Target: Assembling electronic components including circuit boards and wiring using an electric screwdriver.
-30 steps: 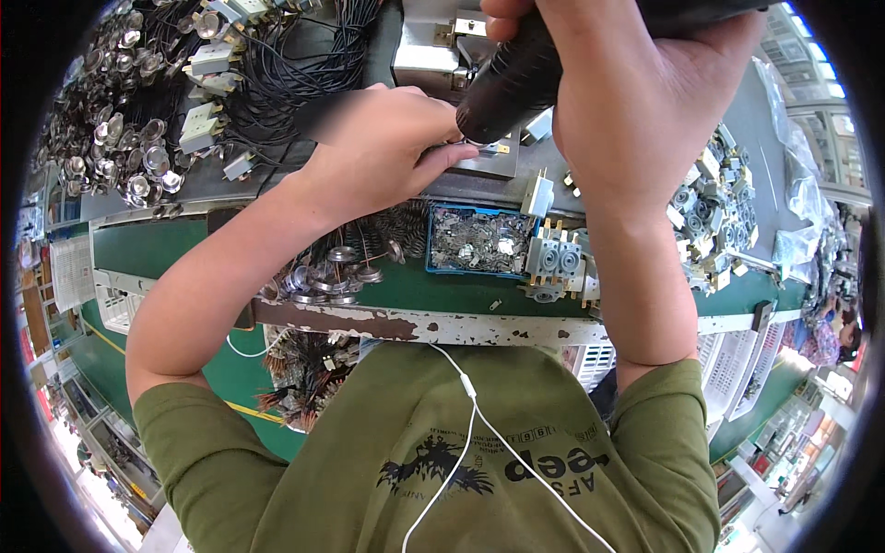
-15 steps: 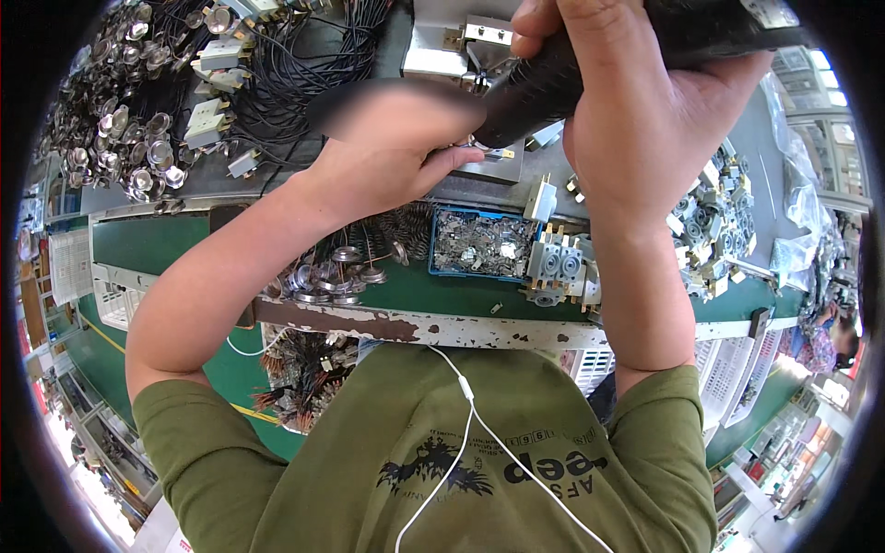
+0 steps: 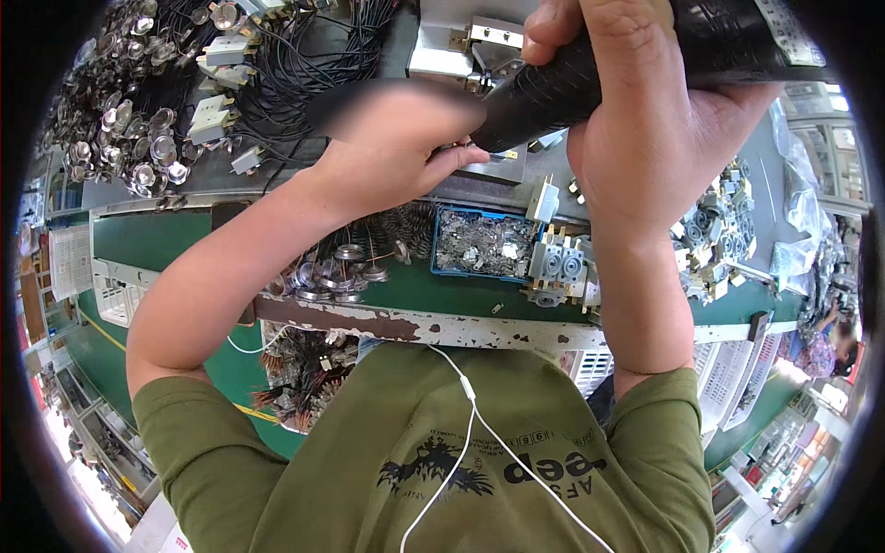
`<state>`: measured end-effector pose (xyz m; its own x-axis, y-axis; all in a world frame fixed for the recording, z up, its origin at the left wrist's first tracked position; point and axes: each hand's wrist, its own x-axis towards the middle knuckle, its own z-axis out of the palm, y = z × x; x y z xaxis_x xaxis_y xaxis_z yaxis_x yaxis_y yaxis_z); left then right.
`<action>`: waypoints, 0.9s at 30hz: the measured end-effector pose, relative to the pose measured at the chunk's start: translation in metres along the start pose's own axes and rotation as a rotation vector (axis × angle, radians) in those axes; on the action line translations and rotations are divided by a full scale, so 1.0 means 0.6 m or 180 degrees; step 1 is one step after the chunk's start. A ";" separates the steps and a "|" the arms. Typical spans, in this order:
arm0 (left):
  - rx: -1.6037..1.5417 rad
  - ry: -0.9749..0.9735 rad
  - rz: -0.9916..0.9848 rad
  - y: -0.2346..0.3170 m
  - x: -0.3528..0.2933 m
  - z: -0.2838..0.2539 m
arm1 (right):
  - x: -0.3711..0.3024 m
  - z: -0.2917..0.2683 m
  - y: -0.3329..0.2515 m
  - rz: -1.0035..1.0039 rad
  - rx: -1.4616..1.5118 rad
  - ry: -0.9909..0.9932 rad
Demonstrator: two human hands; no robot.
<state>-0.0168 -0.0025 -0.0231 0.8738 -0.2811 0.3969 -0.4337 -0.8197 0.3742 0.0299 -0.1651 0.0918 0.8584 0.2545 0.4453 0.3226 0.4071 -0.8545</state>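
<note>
My right hand (image 3: 636, 138) is wrapped round a thick black electric screwdriver (image 3: 544, 100), bound in glossy tape. It slants down to the left, and its tip is hidden at my left fingertips. My left hand (image 3: 392, 152) is closed, thumb and fingers pinched together under the screwdriver's nose; a blur covers the back of it. What it grips is mostly covered; only a brass tab (image 3: 510, 155) shows beside the fingertips, over a metal plate. Just beyond stands a silver metal fixture (image 3: 442, 63).
A blue tray (image 3: 433, 241) of small metal pieces lies near the bench edge (image 3: 461, 334). Grey-white thermostats (image 3: 558, 263) stand right of it, with more piled beyond my right forearm. Metal discs (image 3: 350, 253), black wires (image 3: 313, 55) and a heap of disc-ended parts (image 3: 138, 120) lie left.
Both hands and the screwdriver keep nearly the same pose. The screwdriver and my right hand sit slightly lower and farther right in the picture.
</note>
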 end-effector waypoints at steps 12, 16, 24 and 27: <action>-0.0189 0.0019 0.0033 -0.012 0.000 0.004 | 0.060 -0.035 0.075 -0.1147 -0.0411 -0.0637; -0.0081 0.0000 0.0037 -0.007 0.000 0.002 | 0.041 -0.014 0.073 -0.1087 -0.0038 -0.0480; -0.0077 -0.0094 -0.0002 0.001 0.004 0.001 | 0.023 -0.004 0.076 -0.0230 0.0602 -0.0483; -0.0057 -0.0049 0.0008 -0.003 -0.004 -0.002 | 0.039 0.016 0.075 -0.0768 0.0277 -0.0515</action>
<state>-0.0183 0.0002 -0.0238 0.8759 -0.2909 0.3849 -0.4396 -0.8099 0.3883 0.0605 -0.1323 0.0664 0.6842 0.2749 0.6755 0.4681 0.5447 -0.6958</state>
